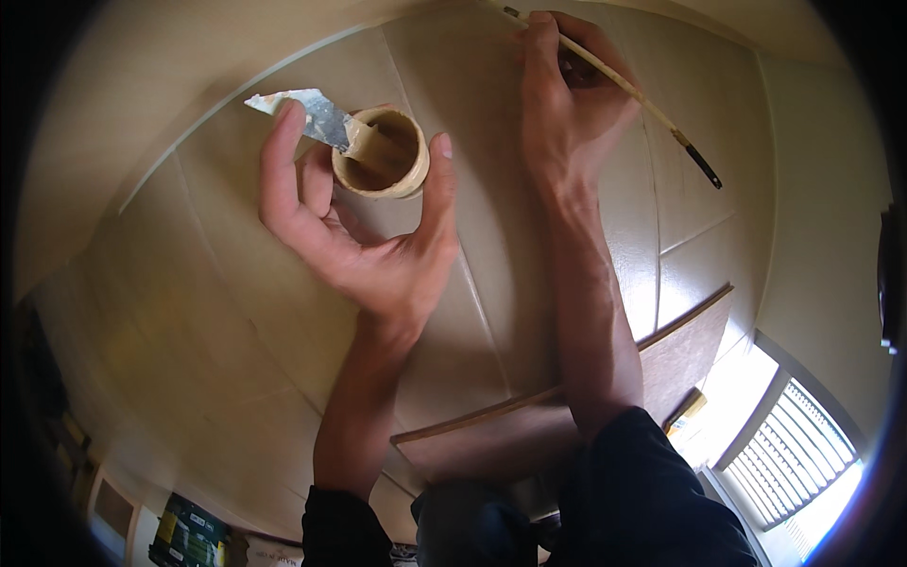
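Observation:
My left hand (368, 260) grips a small beige cup (406, 183) between thumb and fingers. Inside the cup is a pale, smeared material, with a metal scraper blade (307, 115) angled out over the rim toward the left, beside my index finger. At the upper right, my right hand (576, 109) is closed around a thin pale-handled brush (659, 115) with a dark end pointing down to the right. The brush's far end runs up toward the top edge and is too small to make out clearly.
Behind both hands is a beige tiled surface (482, 227) with grout lines. A brown-edged board (487, 435) lies across the lower middle under my right forearm. A barred window (784, 454) is bright at lower right, and a dark green box (189, 534) sits at lower left.

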Action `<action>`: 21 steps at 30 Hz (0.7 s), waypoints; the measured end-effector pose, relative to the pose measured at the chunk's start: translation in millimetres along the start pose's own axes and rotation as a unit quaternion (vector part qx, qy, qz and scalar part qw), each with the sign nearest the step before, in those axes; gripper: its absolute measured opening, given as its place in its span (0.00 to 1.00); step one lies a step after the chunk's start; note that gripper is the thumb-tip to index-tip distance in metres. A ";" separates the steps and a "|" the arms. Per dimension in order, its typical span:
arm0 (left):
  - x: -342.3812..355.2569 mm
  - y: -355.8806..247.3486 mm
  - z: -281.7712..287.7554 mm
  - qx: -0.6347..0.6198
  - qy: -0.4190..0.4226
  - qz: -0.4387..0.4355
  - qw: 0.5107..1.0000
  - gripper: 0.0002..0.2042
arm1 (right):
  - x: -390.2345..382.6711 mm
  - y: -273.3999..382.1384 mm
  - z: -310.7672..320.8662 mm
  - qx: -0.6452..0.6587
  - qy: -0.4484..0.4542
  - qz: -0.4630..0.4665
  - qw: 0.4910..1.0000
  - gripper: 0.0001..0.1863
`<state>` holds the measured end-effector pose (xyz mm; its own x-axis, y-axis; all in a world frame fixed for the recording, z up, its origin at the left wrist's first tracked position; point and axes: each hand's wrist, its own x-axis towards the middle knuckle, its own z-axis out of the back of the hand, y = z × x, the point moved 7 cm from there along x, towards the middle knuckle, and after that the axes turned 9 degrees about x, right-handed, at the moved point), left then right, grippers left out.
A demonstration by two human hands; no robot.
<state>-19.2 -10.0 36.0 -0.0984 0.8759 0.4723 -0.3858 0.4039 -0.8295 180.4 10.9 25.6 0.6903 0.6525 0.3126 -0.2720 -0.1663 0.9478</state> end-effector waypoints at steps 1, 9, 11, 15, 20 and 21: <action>0.1 0.0 0.2 0.003 0.004 0.000 1.000 0.47 | -0.8 1.2 -1.0 -0.020 0.006 0.002 1.000 0.09; -0.3 2.4 0.7 -0.025 -0.017 -0.003 1.000 0.45 | -16.7 11.9 -34.9 0.003 0.131 0.035 0.991 0.09; -0.8 4.8 0.3 -0.040 -0.030 -0.004 0.999 0.45 | -20.2 13.8 -42.7 0.017 0.148 0.041 0.988 0.09; -3.0 7.4 0.2 -0.044 -0.037 0.003 0.998 0.44 | -22.1 17.0 -51.9 0.022 0.178 0.035 0.983 0.09; -2.7 7.0 0.4 -0.041 -0.037 0.002 0.998 0.44 | -24.6 16.9 -56.2 -0.002 0.206 -0.017 0.978 0.11; -2.3 6.9 0.4 -0.042 -0.037 0.002 0.998 0.44 | -24.9 16.1 -56.8 -0.003 0.210 -0.024 0.977 0.11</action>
<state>-22.0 -9.4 29.3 -0.1680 0.8571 0.4870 -0.3076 0.4238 -0.8519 120.8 34.0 29.6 0.3662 0.9059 0.2127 -0.2501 -0.1243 0.9602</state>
